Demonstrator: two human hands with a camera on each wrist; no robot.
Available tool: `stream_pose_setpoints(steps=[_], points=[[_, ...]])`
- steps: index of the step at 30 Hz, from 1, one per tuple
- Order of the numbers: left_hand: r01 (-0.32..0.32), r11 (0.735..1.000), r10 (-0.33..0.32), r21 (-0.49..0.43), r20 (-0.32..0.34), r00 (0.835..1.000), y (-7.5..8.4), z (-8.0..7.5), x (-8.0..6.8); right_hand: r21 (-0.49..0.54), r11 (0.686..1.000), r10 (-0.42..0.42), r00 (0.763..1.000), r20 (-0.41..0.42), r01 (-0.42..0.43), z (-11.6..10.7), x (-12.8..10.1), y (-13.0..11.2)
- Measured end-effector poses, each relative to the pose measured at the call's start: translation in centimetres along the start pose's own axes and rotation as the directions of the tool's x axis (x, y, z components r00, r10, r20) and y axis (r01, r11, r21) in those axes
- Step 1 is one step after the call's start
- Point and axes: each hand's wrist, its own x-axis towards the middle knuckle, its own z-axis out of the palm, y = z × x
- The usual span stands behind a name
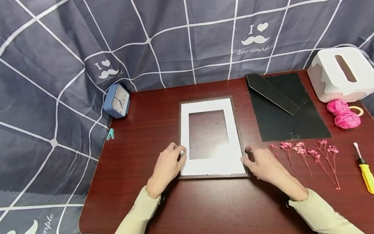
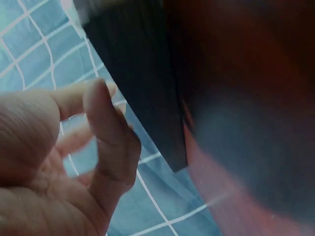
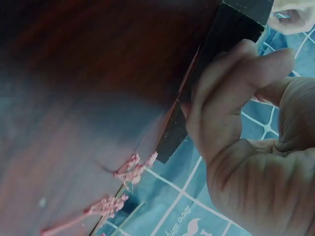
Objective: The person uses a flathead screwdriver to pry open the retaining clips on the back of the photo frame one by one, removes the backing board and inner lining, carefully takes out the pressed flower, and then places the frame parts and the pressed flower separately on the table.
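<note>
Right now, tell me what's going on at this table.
A person has both hands on a picture frame lying flat on the dark red table, with a white mat in it. The left hand grips the frame's lower left edge and the right hand its lower right edge. The black backing board lies apart to the right, and pink dried flowers lie beside the right hand, with a yellow screwdriver beyond them.

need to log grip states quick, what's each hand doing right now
Left hand: fingers curled on the left edge of the dark-rimmed rectangular picture frame with white mat.
Right hand: grips its right edge.
</note>
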Motion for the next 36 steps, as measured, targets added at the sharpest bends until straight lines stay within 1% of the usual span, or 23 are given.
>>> stream_pose_setpoints(steps=[2,4,6,8,10,12,13,15,17,19,21,23,25,27,28,29,30,31,32,33,34,35,36], points=[[-0.083,0.995,0.082,0.048,0.018,0.996,0.4,0.1,-0.5,0.002,1.0,0.01,1.0,0.009,-0.01,0.2,0.0,0.1],[-0.141,0.986,0.138,0.092,0.033,0.99,0.8,0.1,-0.7,0.016,0.999,0.04,0.999,0.022,-0.04,0.0,-0.3,-0.5],[-0.173,0.977,0.17,0.126,0.035,0.985,1.0,0.3,-0.9,0.007,0.999,0.04,0.999,0.017,-0.04,-0.1,-0.4,-0.8],[-0.18,0.973,0.176,0.144,0.037,0.984,1.3,0.4,-0.9,0.03,0.998,0.052,0.998,0.04,-0.053,-0.3,-0.6,-1.2],[-0.161,0.977,0.156,0.143,0.044,0.987,1.6,0.6,-0.8,0.055,0.996,0.063,0.996,0.064,-0.067,-0.5,-0.9,-1.6],[-0.125,0.983,0.119,0.135,0.051,0.992,1.9,0.8,-0.7,0.081,0.994,0.069,0.994,0.085,-0.076,-0.6,-1.0,-1.9],[-0.107,0.986,0.101,0.129,0.05,0.994,2.0,0.9,-0.6,0.083,0.993,0.08,0.992,0.094,-0.088,-0.5,-0.9,-1.7],[-0.084,0.99,0.08,0.116,0.04,0.996,2.2,1.1,-0.5,0.083,0.993,0.076,0.993,0.093,-0.084,-0.1,-0.7,-1.4],[-0.078,0.991,0.077,0.104,0.019,0.997,2.4,1.3,-0.3,0.078,0.994,0.073,0.993,0.091,-0.08,0.3,-0.4,-0.8],[-0.085,0.993,0.086,0.086,-0.009,0.996,2.4,1.5,-0.2,0.058,0.996,0.063,0.996,0.068,-0.067,0.8,-0.1,-0.2],[-0.086,0.994,0.089,0.06,-0.035,0.995,2.4,1.7,-0.1,0.056,0.997,0.045,0.998,0.054,-0.048,0.9,-0.2,-0.2],[-0.081,0.996,0.084,0.035,-0.079,0.993,2.4,1.8,-0.1,0.052,0.998,0.034,0.999,0.041,-0.036,0.8,-0.2,-0.3],[-0.062,0.998,0.058,-0.018,-0.151,0.987,2.5,1.9,-0.1,0.054,0.998,0.037,0.998,0.043,-0.039,0.6,-0.3,-0.5],[-0.023,0.992,-0.008,-0.127,-0.237,0.971,2.7,1.8,0.0,0.059,0.997,0.04,0.998,0.055,-0.043,0.3,-0.6,-1.0],[0.009,0.979,-0.066,-0.204,-0.275,0.959,2.8,1.7,0.0,0.063,0.997,0.046,0.997,0.063,-0.05,0.0,-0.7,-1.3],[0.046,0.949,-0.141,-0.312,-0.289,0.947,2.9,1.4,0.0,0.064,0.996,0.061,0.995,0.073,-0.066,-0.1,-0.7,-1.6],[0.087,0.896,-0.227,-0.435,-0.28,0.933,3.1,1.1,-0.1,0.068,0.995,0.067,0.994,0.087,-0.073,-0.3,-0.8,-1.9],[0.131,0.821,-0.313,-0.556,-0.246,0.917,3.2,0.7,-0.2,0.071,0.994,0.074,0.993,0.094,-0.081,-0.5,-0.9,-2.2],[0.18,0.729,-0.393,-0.66,-0.188,0.9,3.3,0.4,-0.4,0.07,0.994,0.077,0.991,0.105,-0.085,-0.6,-1.0,-2.4],[0.237,0.63,-0.461,-0.74,-0.11,0.881,3.5,0.0,-0.7,0.069,0.993,0.086,0.99,0.112,-0.094,-0.7,-1.0,-2.6],[0.3,0.535,-0.509,-0.79,-0.018,0.861,3.7,-0.4,-1.1,0.07,0.993,0.089,0.989,0.116,-0.097,-0.8,-1.1,-2.7],[0.356,0.434,-0.528,-0.828,0.087,0.845,3.8,-0.7,-1.5,0.066,0.993,0.093,0.988,0.119,-0.102,-0.8,-1.1,-2.7],[0.404,0.354,-0.52,-0.844,0.181,0.835,4.0,-0.9,-1.9,0.061,0.993,0.097,0.988,0.121,-0.105,-0.8,-1.2,-2.8]])
